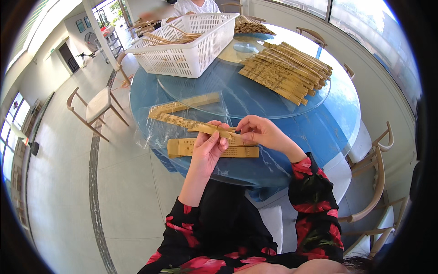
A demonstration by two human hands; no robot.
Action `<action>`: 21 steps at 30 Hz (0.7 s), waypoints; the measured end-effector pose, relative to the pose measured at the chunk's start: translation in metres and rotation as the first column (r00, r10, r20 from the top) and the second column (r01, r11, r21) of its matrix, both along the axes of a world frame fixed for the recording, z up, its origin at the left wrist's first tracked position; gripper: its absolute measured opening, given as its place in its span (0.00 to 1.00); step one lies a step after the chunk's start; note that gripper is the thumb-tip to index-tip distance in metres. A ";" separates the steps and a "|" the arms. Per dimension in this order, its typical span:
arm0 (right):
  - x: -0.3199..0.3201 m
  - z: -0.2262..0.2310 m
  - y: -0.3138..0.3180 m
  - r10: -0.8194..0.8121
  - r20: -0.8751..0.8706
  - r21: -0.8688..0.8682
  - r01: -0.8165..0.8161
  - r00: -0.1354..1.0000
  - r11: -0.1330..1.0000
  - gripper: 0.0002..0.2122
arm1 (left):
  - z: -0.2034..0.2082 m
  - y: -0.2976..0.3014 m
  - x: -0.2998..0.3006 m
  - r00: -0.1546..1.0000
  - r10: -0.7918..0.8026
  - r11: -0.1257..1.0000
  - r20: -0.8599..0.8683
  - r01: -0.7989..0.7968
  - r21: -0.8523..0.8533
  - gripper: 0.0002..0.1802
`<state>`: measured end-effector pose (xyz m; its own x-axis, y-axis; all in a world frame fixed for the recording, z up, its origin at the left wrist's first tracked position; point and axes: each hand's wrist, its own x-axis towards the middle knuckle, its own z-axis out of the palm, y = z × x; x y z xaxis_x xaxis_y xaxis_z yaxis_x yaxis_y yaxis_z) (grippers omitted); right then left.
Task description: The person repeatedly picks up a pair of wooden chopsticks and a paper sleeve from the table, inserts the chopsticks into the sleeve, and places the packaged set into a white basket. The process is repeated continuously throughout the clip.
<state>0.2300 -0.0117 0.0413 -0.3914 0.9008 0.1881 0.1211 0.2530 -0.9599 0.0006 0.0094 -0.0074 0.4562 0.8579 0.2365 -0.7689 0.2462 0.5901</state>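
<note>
Okay, my left hand [209, 145] grips the printed yellow strip [180, 121], right hand [263, 132] fingers pinching its right end; I'd press lightly, avoiding creases

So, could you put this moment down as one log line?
Left hand: holds printed tan sleeve | Right hand: at its right end | Below: flat tan sleeves, blue-covered table | Beyond: white basket of wooden sticks

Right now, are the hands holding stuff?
Left hand: closed, holding a long, narrow, tan patterned paper sleeve.
Right hand: curled by the sleeve's right end; can't tell if it's gripping.
</note>
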 end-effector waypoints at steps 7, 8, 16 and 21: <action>-0.033 0.003 0.009 -0.306 0.278 0.377 0.190 0.911 0.906 0.11 | -0.004 0.005 0.010 0.997 -0.048 0.999 0.059 0.046 0.021 0.15; -0.037 0.006 0.009 -0.338 0.299 0.433 0.189 0.892 0.882 0.11 | -0.005 0.006 0.011 0.997 -0.028 0.999 0.067 0.027 0.018 0.15; -0.007 0.025 0.022 -0.516 0.512 0.729 -0.029 0.686 0.684 0.05 | 0.000 0.004 0.005 0.974 0.224 0.974 0.038 -0.225 0.016 0.17; -0.007 0.002 0.017 -0.619 0.559 0.805 -0.184 0.552 0.564 0.03 | 0.003 -0.001 0.005 0.963 0.271 0.963 -0.003 -0.271 0.009 0.18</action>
